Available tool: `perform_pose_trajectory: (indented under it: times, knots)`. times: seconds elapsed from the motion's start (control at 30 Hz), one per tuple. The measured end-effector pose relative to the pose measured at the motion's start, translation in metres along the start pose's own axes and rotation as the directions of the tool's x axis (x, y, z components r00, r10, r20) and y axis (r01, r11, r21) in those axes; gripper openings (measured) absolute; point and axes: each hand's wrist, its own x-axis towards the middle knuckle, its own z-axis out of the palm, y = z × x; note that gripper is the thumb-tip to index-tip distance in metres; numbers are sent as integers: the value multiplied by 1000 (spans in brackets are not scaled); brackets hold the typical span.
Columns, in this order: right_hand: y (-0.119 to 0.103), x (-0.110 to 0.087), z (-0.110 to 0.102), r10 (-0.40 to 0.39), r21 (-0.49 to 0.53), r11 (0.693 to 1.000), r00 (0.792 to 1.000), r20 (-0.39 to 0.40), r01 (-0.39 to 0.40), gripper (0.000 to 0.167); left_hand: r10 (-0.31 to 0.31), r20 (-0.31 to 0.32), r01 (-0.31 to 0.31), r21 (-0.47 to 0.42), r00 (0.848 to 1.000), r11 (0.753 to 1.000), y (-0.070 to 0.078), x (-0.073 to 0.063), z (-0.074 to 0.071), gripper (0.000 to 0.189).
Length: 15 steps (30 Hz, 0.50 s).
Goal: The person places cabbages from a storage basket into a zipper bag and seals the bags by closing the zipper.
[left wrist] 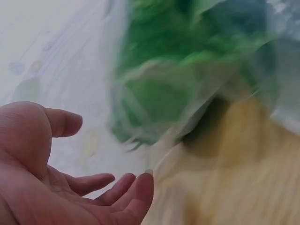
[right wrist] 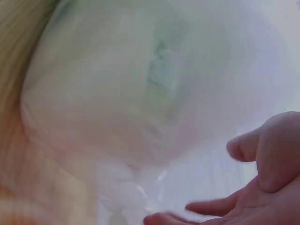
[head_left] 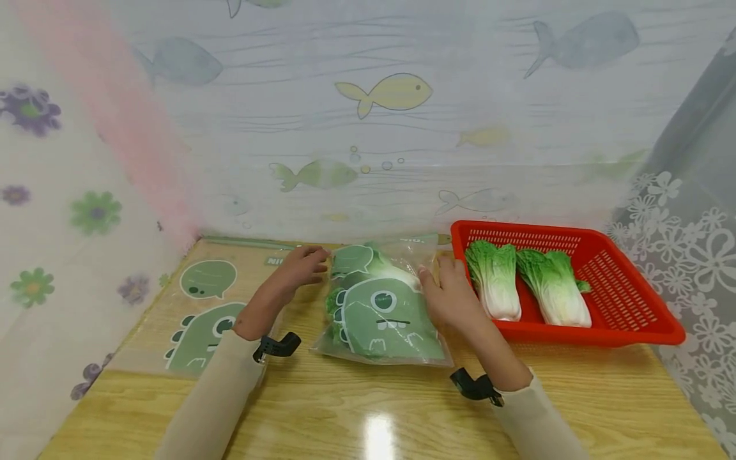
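Your two hands reach in over the worktop (head_left: 322, 418), one on either side of a clear bag (head_left: 382, 329). Your left hand (head_left: 292, 271) is open, fingers loosely bent and thumb spread away, just beside the bag's left edge and gripping nothing. Your right hand (head_left: 453, 292) is also open and relaxed, near the bag's right edge; whether its fingertips touch the plastic, you cannot tell. The bag lies at the middle of the worktop, printed with a green cartoon monster, and a cabbage (head_left: 393, 267) shows inside it. Your sleeves are cream, and a black device sits on each wrist.

To your left, a flat bag (head_left: 195, 348) with the same print lies on the pale wood-grain surface. To your right stands a red basket (head_left: 592, 337) holding two cabbages (head_left: 498, 284) side by side. Behind, a white curtain (head_left: 322, 35) shows pastel fish; flowers pattern the sheets at both sides.
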Motion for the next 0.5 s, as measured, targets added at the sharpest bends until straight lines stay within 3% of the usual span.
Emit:
perform_pose_trajectory:
  times: [0.13, 0.27, 0.4, 0.5]
  knots:
    - [8, 0, -16, -80, 69, 994, 993, -84, 86, 52, 7, -90, -5, 25, 996, 1000, 1, -2, -24, 65]
    - [21, -3, -36, -99, 91, 989, 981, -165, 115, 43, 8, -143, 7, 106, 990, 994, -5, -4, -52, 67]
    - [37, -7, -59, -88, 47, 994, 969, -232, 102, 41, -14, -166, 53, 232, 986, 971, -13, -4, -73, 70]
    - [49, -5, -72, -41, -17, 999, 967, -250, 38, 45, -15, -207, 81, 314, 978, 946, -17, -1, -83, 71]
